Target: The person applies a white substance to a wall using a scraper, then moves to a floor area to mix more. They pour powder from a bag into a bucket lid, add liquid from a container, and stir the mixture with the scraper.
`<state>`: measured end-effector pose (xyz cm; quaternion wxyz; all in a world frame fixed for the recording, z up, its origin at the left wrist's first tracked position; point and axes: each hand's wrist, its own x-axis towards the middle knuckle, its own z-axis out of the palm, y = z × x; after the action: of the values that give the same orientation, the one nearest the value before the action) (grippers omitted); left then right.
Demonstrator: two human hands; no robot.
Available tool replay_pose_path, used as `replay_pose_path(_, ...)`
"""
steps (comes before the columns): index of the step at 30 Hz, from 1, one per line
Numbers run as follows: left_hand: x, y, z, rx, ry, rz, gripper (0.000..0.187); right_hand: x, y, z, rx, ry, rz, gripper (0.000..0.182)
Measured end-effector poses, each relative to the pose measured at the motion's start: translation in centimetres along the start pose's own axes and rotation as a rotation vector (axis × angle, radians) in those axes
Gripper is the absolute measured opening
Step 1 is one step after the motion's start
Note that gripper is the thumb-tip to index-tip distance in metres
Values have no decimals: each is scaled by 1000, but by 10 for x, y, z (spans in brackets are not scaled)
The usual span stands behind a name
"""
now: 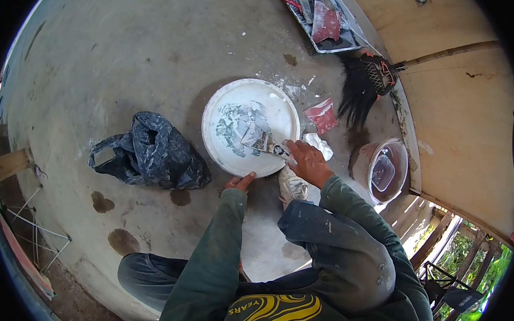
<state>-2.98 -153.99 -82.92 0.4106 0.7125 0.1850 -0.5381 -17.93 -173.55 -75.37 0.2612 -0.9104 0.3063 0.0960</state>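
Observation:
A round white lid or shallow tub point(220, 105) stands in front of me, smeared with white and grey paste in its middle. My left hand point(240, 183) grips its near rim, thumb on top, with the other fingers mostly hidden. In my right hand point(310, 163) is a putty knife point(265, 143), closed around the handle. Its paste-coated blade touches the smeared surface. A piece of red sheet point(322, 116) lies on the floor right of the lid, close to a white crumpled thing point(318, 145) by my right hand.
A black plastic bag point(162, 153) sits to the left. On the right are a bucket point(382, 172) with a clear container point(382, 172) inside and a black-bristled broom point(362, 84). A tray of tools point(352, 36) lies at the far right, beside a wooden board point(455, 94).

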Motion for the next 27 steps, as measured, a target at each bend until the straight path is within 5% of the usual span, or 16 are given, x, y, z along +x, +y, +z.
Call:
replay_pose_path(2,-10,14,3,55,-37,-56,54,1,-1,-3,-26,-40,-26,55)
replay_pose_path(5,-15,10,6,39,-78,-63,57,-7,-21,-20,-172,285,-228,49)
replay_pose_path(6,-14,7,6,-25,-87,-5,56,-4,-26,-33,-169,274,-239,49)
replay_pose_path(8,-6,-4,8,-17,-64,5,55,13,-30,-66,39,2,94,44)
replay_pose_path(16,-1,-15,13,-153,-96,85,52,92,-3,-136,-111,-83,73,31)
replay_pose_path(27,10,-29,18,0,-62,68,65,164,-35,-116,-392,-258,197,27)
